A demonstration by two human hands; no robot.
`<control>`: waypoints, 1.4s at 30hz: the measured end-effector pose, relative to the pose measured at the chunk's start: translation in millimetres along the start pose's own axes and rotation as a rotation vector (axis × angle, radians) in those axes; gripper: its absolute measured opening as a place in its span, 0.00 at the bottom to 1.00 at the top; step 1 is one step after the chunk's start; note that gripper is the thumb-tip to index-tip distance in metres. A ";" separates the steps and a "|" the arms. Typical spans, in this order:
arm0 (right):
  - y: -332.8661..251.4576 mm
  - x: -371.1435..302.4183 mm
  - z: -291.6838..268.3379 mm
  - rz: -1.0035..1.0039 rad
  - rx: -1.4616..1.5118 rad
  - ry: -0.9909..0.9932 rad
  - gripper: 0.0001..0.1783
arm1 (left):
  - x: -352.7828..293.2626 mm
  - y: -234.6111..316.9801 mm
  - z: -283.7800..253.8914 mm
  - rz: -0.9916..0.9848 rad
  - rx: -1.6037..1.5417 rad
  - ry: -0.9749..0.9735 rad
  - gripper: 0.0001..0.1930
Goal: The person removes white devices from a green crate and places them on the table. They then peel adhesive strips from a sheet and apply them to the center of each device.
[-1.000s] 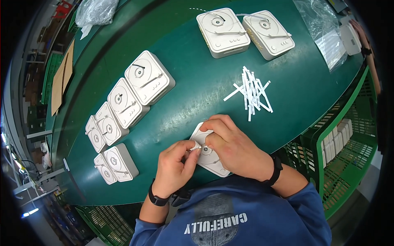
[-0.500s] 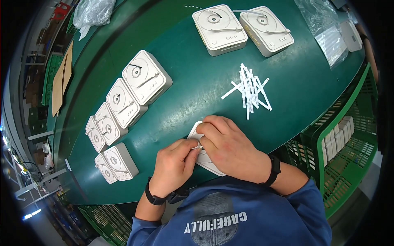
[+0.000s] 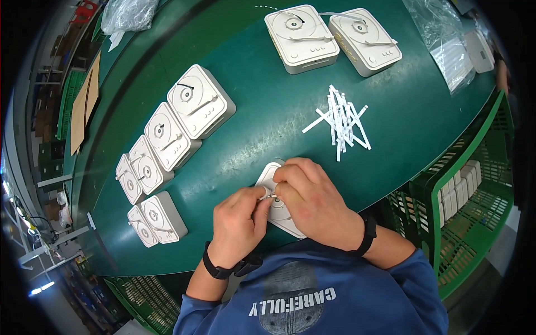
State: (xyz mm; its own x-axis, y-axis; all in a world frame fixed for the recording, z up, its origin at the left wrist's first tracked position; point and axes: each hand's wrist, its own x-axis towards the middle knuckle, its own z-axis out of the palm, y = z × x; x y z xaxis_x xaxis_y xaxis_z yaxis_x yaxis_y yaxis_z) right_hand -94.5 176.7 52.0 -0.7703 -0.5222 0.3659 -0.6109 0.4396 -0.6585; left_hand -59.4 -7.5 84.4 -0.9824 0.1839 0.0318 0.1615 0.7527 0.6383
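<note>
Two hands meet over a white square device (image 3: 277, 209) that lies flat on the green desk (image 3: 268, 128), close to its near edge and just in front of the person's chest. The right hand (image 3: 315, 204) lies across the top of the device with its fingers curled down, covering most of it; only the far corner and the near edge show. The left hand (image 3: 240, 223) comes in from the side, its thumb and forefinger pinched narrow on a small pale piece (image 3: 268, 196) right where the two hands touch. What that piece is cannot be told, as it is too small and half hidden. Both wrists carry dark bands.

To the left of the hands, a slanting row of similar white devices (image 3: 167, 137) lies face up, each with a round disc and a thin arm on top, packed edge to edge. Two smaller ones (image 3: 156, 219) lie at the near end of that row. Further off, at the far side of the desk, two more white devices (image 3: 332, 38) sit side by side. Between those and the hands, a loose heap of thin white strips (image 3: 341, 121) is scattered crosswise on the desk. A clear plastic bag (image 3: 441, 42) lies at the far right, and a green crate (image 3: 474, 206) holding white parts stands off the right edge of the desk.
</note>
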 end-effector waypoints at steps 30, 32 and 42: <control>-2.4 -5.4 5.5 0.104 0.072 0.153 0.06 | -2.5 -5.8 20.8 0.149 0.074 0.093 0.12; -2.1 -5.6 4.8 0.109 0.079 0.152 0.07 | -1.1 -5.6 21.2 0.161 0.069 0.100 0.12; 1.6 -6.7 5.4 0.101 0.116 0.157 0.10 | 2.8 -2.6 21.8 0.157 0.065 0.098 0.12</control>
State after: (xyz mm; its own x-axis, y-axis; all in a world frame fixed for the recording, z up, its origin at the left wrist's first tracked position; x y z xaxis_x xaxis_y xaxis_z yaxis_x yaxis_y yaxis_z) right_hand -89.3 177.0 45.0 -0.8514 -0.3551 0.3862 -0.5107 0.3925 -0.7650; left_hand -60.5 4.9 66.1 -0.9487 0.2420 0.2036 0.3158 0.7594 0.5688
